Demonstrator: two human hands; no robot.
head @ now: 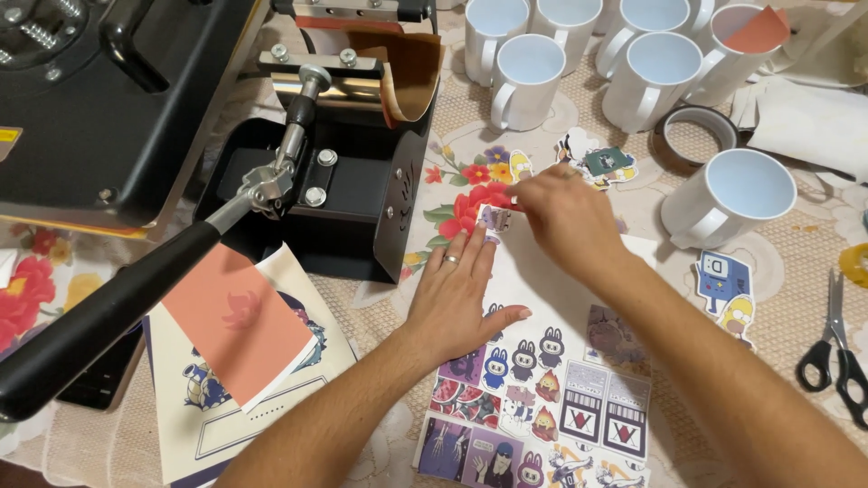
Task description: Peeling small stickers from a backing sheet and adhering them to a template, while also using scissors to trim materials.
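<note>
A white sheet printed with colourful cartoon stickers (542,398) lies on the table in front of me. My left hand (457,289), a ring on one finger, presses flat on the sheet's upper left part. My right hand (565,217) reaches over the sheet's far edge and pinches a small cut-out sticker (495,218) between fingertips. Other cut-out stickers (604,163) lie just beyond my right hand.
A black mug heat press (353,154) with a long handle (108,307) stands at left. Several white mugs (529,77) cluster at the back; one mug (732,194) sits right. Tape roll (694,134), scissors (836,352), more stickers (728,289) and printed papers (240,361) lie around.
</note>
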